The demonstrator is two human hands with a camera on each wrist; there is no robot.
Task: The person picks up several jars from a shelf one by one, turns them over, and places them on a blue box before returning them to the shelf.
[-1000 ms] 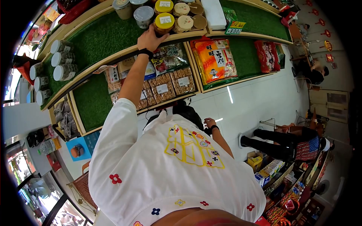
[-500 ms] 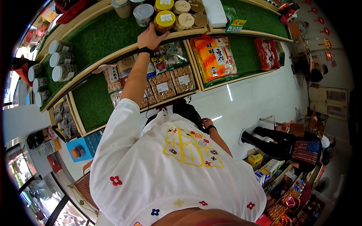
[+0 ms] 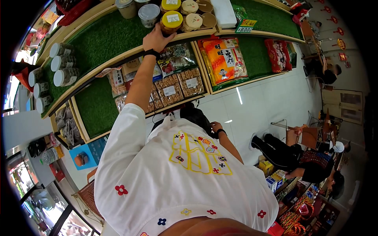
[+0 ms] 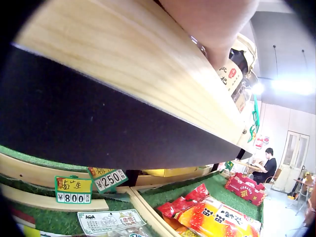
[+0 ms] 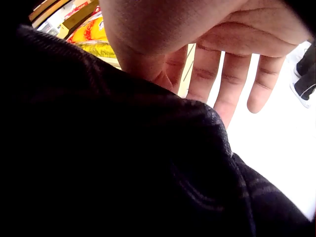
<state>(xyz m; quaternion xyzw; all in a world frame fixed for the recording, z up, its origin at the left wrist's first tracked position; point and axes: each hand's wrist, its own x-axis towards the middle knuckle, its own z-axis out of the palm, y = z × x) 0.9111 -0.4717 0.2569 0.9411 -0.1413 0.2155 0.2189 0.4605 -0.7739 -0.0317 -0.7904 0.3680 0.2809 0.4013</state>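
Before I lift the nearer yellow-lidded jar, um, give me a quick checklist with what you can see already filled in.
1. Left hand at the nearer yellow-lidded jar: ok, it reaches the jar's near left side.
2. Firm grip: cannot tell, the fingers are partly hidden and pressure doesn't show.
3. Yellow lid on: ok, though how tight it is can't be seen.
4. Clear room at the sides: not ok, a gray-lidded jar stands close on the left and a cream-lidded jar on the right.
5. Right hand free: ok, its fingers hang loose with nothing visible in them.
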